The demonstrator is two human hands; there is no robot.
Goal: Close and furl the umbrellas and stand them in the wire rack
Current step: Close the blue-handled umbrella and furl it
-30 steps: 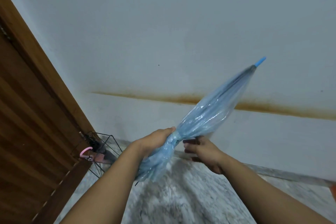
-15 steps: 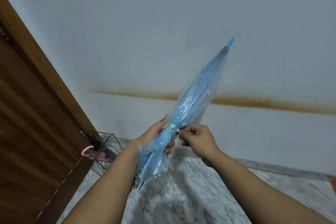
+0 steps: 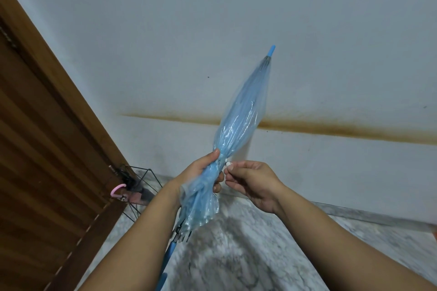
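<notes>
The left hand grips the furled umbrella, held tip-up well apart from the rack. The right hand pinches its strap snap. Keeping the folds wound tight while pulling the strap snug should help the snap meet.

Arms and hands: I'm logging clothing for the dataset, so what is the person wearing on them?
Nothing shows. Both forearms are bare up to the frame's lower edge, with no sleeves or cuffs in view. The left hand and right hand have no gloves, rings, watch or bracelets visible. The nails look short and unpainted.
</notes>
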